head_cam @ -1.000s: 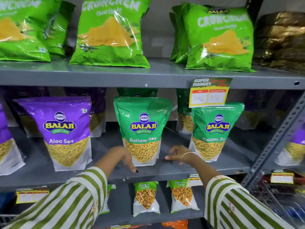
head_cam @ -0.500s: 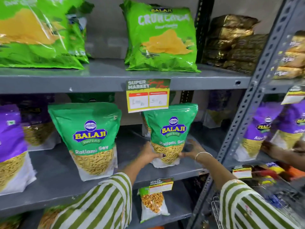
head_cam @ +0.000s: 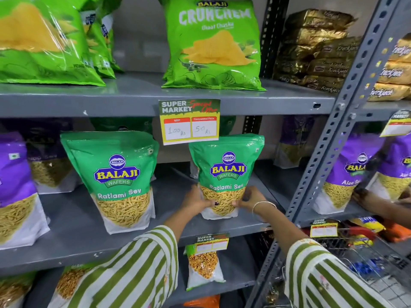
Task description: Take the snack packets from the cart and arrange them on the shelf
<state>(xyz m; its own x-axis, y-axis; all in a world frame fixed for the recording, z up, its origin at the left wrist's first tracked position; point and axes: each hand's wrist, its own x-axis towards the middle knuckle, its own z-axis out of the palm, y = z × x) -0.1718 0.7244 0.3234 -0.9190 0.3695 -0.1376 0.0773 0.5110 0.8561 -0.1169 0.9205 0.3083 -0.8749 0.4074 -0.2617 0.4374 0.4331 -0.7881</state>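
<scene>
Three grey shelf boards (head_cam: 138, 97) are seen, all carrying packets. Above the price tag (head_cam: 189, 121) a light-green Crunchem bag (head_cam: 213, 45) is stood; left of and below the tag a green Ratlami Sev packet (head_cam: 117, 181) is set upright. Directly beneath the tag a second Ratlami Sev pouch (head_cam: 226, 172) is stood on the middle shelf — gripped at its lower edges by both hands. The left hand (head_cam: 196, 200) is clasped on its left side, the right hand (head_cam: 250, 198) on its right — fingers closed against the pouch. A bangle (head_cam: 263, 205) is worn below and right of the tag.
</scene>
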